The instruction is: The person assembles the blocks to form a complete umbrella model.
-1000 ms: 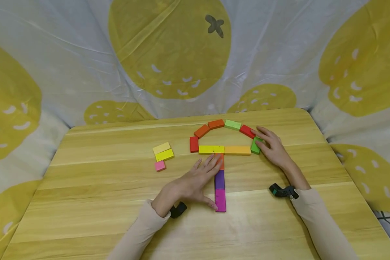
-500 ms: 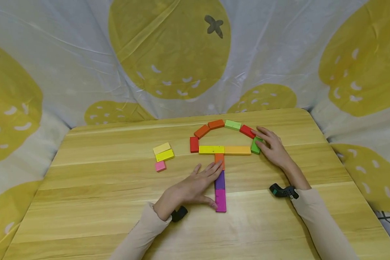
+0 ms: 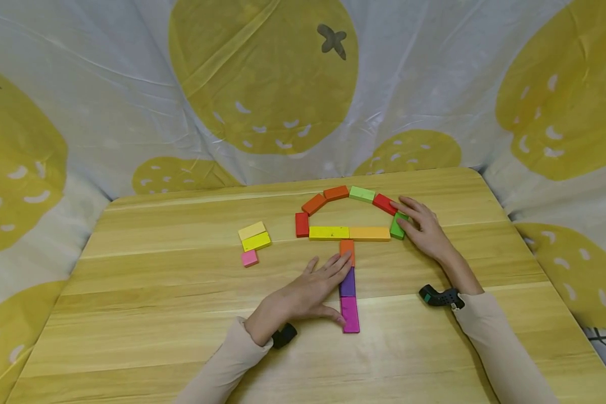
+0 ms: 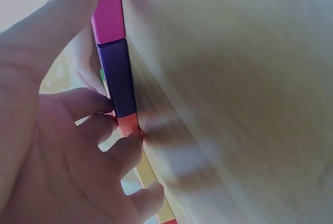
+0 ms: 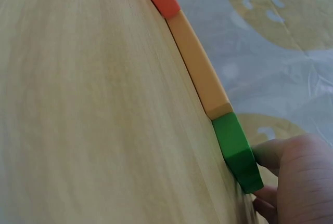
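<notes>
Flat coloured blocks lie in an umbrella-like outline on the table. Its stem is an orange block (image 3: pixel 347 246), a purple block (image 3: pixel 349 283) and a magenta block (image 3: pixel 350 316). My left hand (image 3: pixel 308 292) lies along the stem's left side, fingertips on the orange block and thumb by the magenta one. A yellow block (image 3: pixel 328 233) and a light orange block (image 3: pixel 370 234) form the crossbar. On the right, the fingers of my right hand (image 3: pixel 426 233) touch the green block (image 5: pixel 235 148) and the red block (image 3: pixel 384 203) at the arch's end.
Left of the outline lie a pale yellow block (image 3: pixel 251 230), a bright yellow block (image 3: pixel 256 241) and a small pink block (image 3: pixel 249 258). The arch continues with a light green block (image 3: pixel 362 194) and several red and orange ones. A patterned cloth (image 3: pixel 424 67) hangs behind the table.
The stem of orange, purple and magenta blocks has slid slightly right and a little nearer with my left hand. My right hand, the arch and the crossbar stay where they were.
</notes>
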A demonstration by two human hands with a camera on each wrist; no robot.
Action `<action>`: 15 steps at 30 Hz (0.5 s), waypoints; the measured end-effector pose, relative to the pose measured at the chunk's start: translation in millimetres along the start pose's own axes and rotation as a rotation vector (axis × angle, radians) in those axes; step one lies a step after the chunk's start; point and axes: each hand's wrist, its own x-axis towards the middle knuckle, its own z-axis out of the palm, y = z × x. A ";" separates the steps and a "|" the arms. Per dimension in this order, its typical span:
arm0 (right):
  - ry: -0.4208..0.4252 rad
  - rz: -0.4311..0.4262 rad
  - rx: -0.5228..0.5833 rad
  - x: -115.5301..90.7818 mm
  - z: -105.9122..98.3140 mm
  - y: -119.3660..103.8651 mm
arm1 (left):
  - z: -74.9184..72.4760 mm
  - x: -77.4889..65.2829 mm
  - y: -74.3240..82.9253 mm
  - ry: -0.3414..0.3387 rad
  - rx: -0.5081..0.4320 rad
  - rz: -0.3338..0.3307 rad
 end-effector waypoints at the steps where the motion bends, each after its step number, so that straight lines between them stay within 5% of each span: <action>1: -0.002 0.005 0.000 0.0 0.0 0.0 | 0.1 0.2 0.5 -0.001 0.000 -0.002; 15: -0.008 0.012 0.003 -0.6 -0.4 -3.1 | 2.0 2.7 1.5 0.004 0.015 -0.011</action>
